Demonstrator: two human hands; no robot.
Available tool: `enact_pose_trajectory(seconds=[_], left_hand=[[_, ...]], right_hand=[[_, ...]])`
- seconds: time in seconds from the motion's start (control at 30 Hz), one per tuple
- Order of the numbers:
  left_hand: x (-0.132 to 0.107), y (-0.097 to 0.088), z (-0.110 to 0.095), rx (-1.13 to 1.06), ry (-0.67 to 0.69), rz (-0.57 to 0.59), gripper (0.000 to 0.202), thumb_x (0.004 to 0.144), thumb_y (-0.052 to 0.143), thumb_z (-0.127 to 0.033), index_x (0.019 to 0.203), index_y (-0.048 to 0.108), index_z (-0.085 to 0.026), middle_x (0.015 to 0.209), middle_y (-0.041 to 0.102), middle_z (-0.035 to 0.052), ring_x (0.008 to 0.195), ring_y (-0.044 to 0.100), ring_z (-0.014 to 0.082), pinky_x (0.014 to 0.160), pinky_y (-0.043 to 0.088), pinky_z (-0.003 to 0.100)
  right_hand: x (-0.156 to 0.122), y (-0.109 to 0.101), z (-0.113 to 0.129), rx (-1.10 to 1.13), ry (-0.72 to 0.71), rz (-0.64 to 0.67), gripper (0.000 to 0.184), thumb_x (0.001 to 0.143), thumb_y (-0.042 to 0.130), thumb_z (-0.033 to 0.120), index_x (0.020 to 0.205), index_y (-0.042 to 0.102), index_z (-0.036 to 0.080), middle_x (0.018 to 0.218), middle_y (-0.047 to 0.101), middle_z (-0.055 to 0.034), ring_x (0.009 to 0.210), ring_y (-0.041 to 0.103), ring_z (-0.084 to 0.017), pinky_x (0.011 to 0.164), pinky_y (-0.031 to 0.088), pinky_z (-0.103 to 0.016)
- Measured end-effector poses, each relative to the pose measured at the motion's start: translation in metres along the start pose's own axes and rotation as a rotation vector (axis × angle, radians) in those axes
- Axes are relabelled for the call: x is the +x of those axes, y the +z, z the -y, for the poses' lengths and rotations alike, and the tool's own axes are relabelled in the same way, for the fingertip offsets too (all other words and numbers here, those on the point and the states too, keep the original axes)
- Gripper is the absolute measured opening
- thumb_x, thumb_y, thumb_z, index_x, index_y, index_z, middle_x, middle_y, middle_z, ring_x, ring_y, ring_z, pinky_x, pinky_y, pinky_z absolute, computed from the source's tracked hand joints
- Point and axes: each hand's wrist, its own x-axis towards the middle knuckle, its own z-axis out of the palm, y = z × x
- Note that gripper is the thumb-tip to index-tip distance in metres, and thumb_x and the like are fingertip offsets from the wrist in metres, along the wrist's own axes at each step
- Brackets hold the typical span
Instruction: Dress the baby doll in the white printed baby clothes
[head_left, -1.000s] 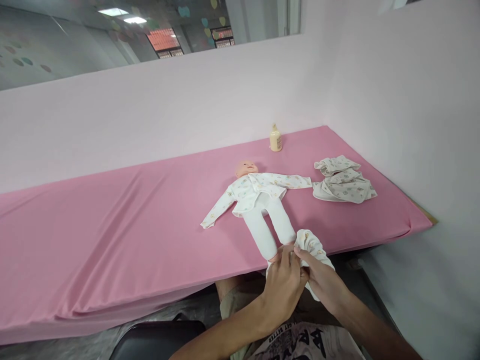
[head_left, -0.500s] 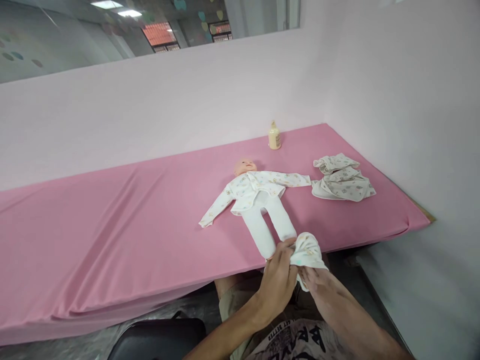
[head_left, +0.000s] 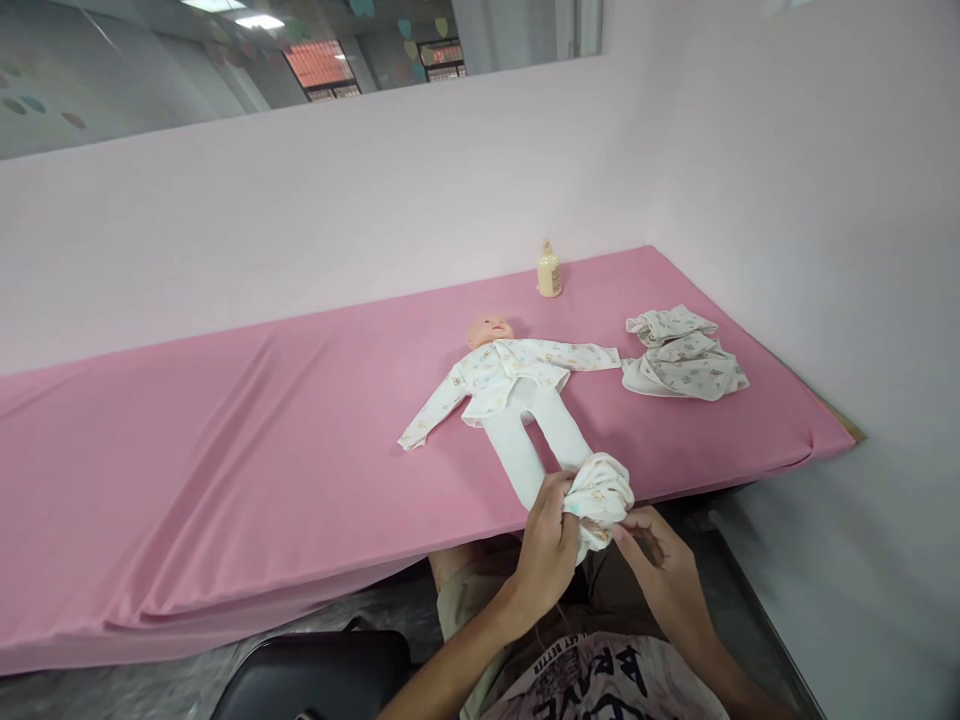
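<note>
A baby doll (head_left: 510, 400) lies on its back on the pink-covered table (head_left: 225, 450), dressed in a printed white top, with white legs pointing toward me. A bunched printed white garment (head_left: 598, 497) sits over the doll's right-hand foot at the table's front edge. My left hand (head_left: 551, 548) grips this garment from the left, fingers closed on the cloth. My right hand (head_left: 660, 562) is just below and right of the bundle, its fingertips curled at the cloth's lower edge.
A small cream bottle (head_left: 549, 272) stands at the back by the pink wall. A pile of printed baby clothes (head_left: 681, 355) lies at the right of the table. A black chair seat (head_left: 315, 675) shows at the bottom.
The bunched garment has moved up from below the table edge onto the doll's foot. My right hand has slid lower and let part of the cloth go.
</note>
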Motion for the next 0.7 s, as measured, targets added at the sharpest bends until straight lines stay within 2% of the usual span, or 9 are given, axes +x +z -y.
enact_pose_trajectory(seconds=[0.1, 0.17, 0.27, 0.37, 0.47, 0.6, 0.7], left_hand=[[0.002, 0.003, 0.001, -0.049, -0.049, -0.001, 0.032, 0.090, 0.033, -0.009, 0.115, 0.052, -0.017, 0.122, 0.056, 0.0101, 0.112, 0.054, 0.0191, 0.097, 0.045, 0.037], [0.002, 0.005, 0.001, -0.095, -0.108, -0.005, 0.031, 0.092, 0.034, -0.013, 0.120, 0.049, -0.017, 0.122, 0.057, 0.0098, 0.110, 0.055, 0.0185, 0.097, 0.045, 0.037], [0.003, 0.005, -0.001, -0.130, -0.121, -0.008, 0.038, 0.091, 0.042, -0.016, 0.129, 0.043, -0.017, 0.127, 0.055, 0.0100, 0.117, 0.053, 0.0192, 0.101, 0.043, 0.037], [0.004, 0.005, -0.005, -0.087, -0.060, -0.008, 0.039, 0.091, 0.047, -0.020, 0.130, 0.046, -0.018, 0.131, 0.053, 0.0107, 0.122, 0.050, 0.0212, 0.104, 0.041, 0.039], [0.004, 0.003, -0.005, -0.027, -0.049, -0.024, 0.038, 0.093, 0.042, -0.020, 0.131, 0.047, -0.019, 0.130, 0.054, 0.0103, 0.121, 0.051, 0.0205, 0.104, 0.041, 0.038], [0.008, 0.000, -0.001, 0.062, -0.083, -0.033, 0.046, 0.091, 0.037, -0.014, 0.136, 0.042, -0.018, 0.129, 0.057, 0.0097, 0.116, 0.055, 0.0199, 0.099, 0.044, 0.037], [0.017, -0.004, 0.001, 0.090, -0.074, -0.041, 0.047, 0.087, 0.036, -0.011, 0.132, 0.048, -0.019, 0.121, 0.063, 0.0076, 0.108, 0.059, 0.0194, 0.092, 0.047, 0.034]], right_hand=[[0.020, 0.009, -0.009, 0.107, 0.057, -0.054, 0.038, 0.070, 0.076, 0.039, 0.101, 0.064, 0.021, 0.103, 0.069, -0.0066, 0.095, 0.062, -0.024, 0.085, 0.050, -0.035], [0.029, 0.012, -0.007, 0.220, 0.115, 0.039, 0.046, 0.070, 0.075, 0.035, 0.112, 0.062, 0.021, 0.111, 0.068, -0.0068, 0.102, 0.062, -0.025, 0.086, 0.049, -0.035], [0.037, 0.010, -0.002, 0.266, 0.143, 0.163, 0.040, 0.075, 0.070, 0.034, 0.111, 0.065, 0.019, 0.107, 0.071, -0.0060, 0.100, 0.063, -0.026, 0.084, 0.049, -0.034], [0.042, 0.007, 0.000, 0.219, 0.094, 0.170, 0.036, 0.076, 0.069, 0.037, 0.106, 0.068, 0.018, 0.101, 0.072, -0.0050, 0.091, 0.063, -0.025, 0.080, 0.049, -0.033], [0.050, 0.002, -0.002, 0.140, -0.019, 0.216, 0.032, 0.078, 0.067, 0.036, 0.104, 0.068, 0.018, 0.104, 0.071, -0.0055, 0.089, 0.063, -0.023, 0.082, 0.049, -0.034], [0.063, -0.007, 0.000, -0.077, -0.146, 0.333, 0.026, 0.077, 0.067, 0.036, 0.097, 0.069, 0.019, 0.098, 0.071, -0.0052, 0.090, 0.062, -0.024, 0.084, 0.049, -0.036], [0.070, -0.016, 0.010, -0.163, -0.166, 0.406, 0.028, 0.075, 0.068, 0.038, 0.097, 0.070, 0.021, 0.096, 0.071, -0.0048, 0.093, 0.062, -0.026, 0.083, 0.049, -0.037]])
